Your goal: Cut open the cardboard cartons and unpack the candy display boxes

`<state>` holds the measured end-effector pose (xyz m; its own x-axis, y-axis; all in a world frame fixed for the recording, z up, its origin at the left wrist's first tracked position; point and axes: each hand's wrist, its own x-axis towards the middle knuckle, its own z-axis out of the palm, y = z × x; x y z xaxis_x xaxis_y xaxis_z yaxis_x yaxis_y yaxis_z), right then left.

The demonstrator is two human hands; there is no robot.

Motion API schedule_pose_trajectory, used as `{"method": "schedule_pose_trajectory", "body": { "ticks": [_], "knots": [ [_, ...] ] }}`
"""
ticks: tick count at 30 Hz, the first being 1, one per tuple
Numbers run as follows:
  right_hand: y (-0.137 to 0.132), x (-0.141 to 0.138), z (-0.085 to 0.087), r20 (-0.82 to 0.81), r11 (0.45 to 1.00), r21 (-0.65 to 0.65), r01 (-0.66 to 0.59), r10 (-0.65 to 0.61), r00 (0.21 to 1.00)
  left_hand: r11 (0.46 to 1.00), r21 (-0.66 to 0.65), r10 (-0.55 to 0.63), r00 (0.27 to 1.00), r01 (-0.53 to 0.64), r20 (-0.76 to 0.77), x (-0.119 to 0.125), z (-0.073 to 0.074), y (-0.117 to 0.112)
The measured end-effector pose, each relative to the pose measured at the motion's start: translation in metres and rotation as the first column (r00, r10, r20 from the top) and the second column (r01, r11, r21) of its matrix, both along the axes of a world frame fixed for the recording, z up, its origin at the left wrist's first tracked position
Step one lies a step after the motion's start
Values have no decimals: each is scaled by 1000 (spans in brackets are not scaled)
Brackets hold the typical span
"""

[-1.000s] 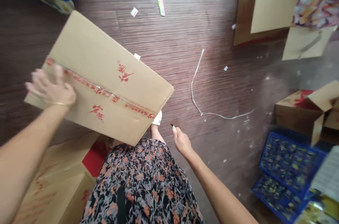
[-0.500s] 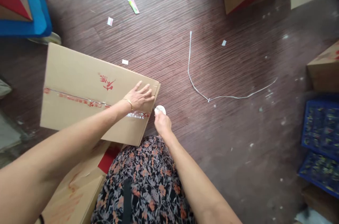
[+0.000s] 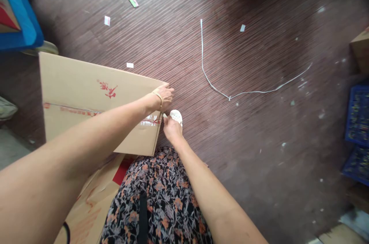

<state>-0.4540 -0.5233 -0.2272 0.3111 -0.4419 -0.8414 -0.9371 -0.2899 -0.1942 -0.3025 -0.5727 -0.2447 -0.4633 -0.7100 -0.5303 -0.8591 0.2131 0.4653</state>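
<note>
A closed cardboard box (image 3: 69, 78) with red print lies tilted at the left, and clear tape with red lettering (image 3: 77, 111) runs along its middle seam. My left hand (image 3: 165, 96), a gold bangle on its wrist, grips the right end of this box, its fingers bent over the edge. Just below it, my right hand (image 3: 173, 129) is closed with the thumb at the taped end of the seam. What its fingers hold is hidden. Beyond the right hand shows a white rounded thing (image 3: 177, 116) with small dark spots, like a shoe's toe.
White string (image 3: 216, 91) lies on the brown ribbed floor (image 3: 245, 151), with paper scraps (image 3: 130, 65) about. Another carton (image 3: 95, 205) sits beneath at lower left. A blue crate (image 3: 31, 32) stands at upper left, blue trays (image 3: 359, 115) at right.
My left hand has slid from flat on the box top to its right edge, fingers now bent over. My right hand has come closer, up to the seam's end. The view has shifted slightly.
</note>
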Motion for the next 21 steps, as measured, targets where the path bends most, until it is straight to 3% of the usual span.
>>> {"method": "schedule_pose_trajectory", "body": {
  "ticks": [8,13,16,21],
  "knots": [
    [16,-15,-7,8,996,50,-67,67,998,999,32,-34,997,32,66,-6,0,-3],
    [33,-23,-6,7,994,108,-16,15,1000,998,49,-56,992,51,111,-4,4,9],
    [52,-33,-3,-26,991,134,25,-22,999,998,63,-32,988,23,151,-2,7,12],
    [93,-56,8,-70,966,259,-10,29,997,997,54,46,995,-51,87,0,6,14]
  ]
}}
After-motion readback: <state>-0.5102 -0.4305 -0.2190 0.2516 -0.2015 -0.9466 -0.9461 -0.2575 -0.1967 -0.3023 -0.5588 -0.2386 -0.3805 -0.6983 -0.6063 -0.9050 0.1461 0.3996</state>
